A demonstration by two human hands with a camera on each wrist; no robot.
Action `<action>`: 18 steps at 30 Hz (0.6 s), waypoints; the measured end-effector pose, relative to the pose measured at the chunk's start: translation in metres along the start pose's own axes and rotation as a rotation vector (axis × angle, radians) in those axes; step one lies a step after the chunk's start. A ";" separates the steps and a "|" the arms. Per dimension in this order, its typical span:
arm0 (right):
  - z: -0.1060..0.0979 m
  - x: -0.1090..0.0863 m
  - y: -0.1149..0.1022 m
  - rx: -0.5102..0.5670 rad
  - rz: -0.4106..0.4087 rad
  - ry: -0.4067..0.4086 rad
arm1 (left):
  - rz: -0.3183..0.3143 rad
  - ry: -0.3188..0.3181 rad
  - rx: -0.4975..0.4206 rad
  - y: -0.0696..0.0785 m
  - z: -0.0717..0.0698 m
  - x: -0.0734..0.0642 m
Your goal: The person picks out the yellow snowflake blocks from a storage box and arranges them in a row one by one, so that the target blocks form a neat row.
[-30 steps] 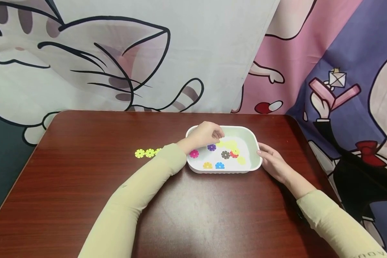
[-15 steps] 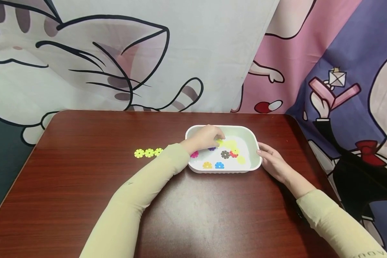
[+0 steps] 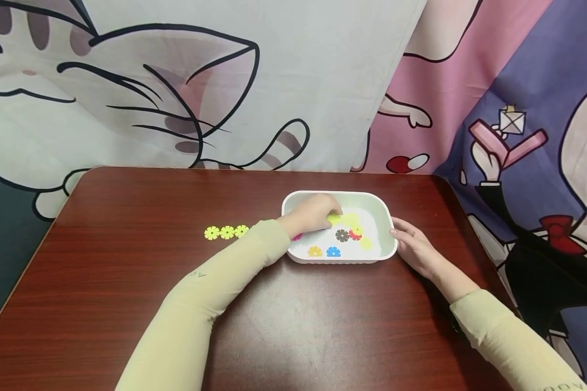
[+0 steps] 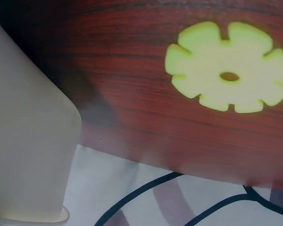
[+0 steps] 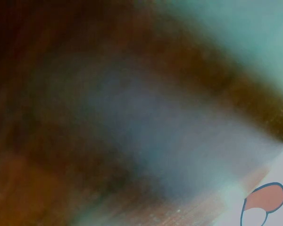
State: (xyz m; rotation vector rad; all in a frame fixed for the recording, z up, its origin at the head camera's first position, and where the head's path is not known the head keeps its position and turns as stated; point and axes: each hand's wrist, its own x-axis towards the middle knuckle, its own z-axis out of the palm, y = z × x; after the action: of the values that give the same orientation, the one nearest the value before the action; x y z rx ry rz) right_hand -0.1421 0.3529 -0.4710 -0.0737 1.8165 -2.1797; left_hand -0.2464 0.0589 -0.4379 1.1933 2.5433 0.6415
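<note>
A white tray (image 3: 381, 252) holds several flower-shaped plastic discs, among them a black disc (image 3: 342, 235), a blue disc (image 3: 333, 252) and an orange disc (image 3: 315, 251). Inside its left part, my left hand (image 3: 315, 212) pinches a yellow flower-shaped disc (image 3: 333, 219) between thumb and fingers, low over the bottom. The palm and wrist cover part of the pink disc (image 3: 297, 237). At the right end, my right hand (image 3: 416, 247) grips the tray's rim, thumb on the near side. The right wrist view is mostly blurred.
Left of the tray, a row of yellow flower discs (image 3: 227, 232) lies on the brown table (image 3: 127, 271); the left wrist view shows one yellow disc (image 4: 228, 70) up close. A cartoon-printed cloth (image 3: 323, 81) hangs behind the table's far edge.
My left hand has lowered into the tray and closed its fingertips on a yellow disc, covering the purple disc seen before. My right hand stays at the rim.
</note>
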 end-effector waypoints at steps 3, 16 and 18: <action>0.000 0.000 0.000 0.000 0.000 0.001 | 0.025 0.003 0.026 0.000 0.002 0.001; 0.000 0.000 0.002 0.019 -0.027 -0.018 | 0.033 -0.028 0.078 0.003 0.002 -0.001; 0.000 0.000 0.002 0.022 -0.033 -0.026 | 0.033 -0.037 0.077 0.004 0.001 -0.001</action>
State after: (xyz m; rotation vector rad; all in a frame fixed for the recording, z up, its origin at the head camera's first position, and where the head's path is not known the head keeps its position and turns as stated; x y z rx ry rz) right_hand -0.1417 0.3527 -0.4729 -0.1268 1.7892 -2.2101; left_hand -0.2425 0.0605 -0.4369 1.2629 2.5432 0.5283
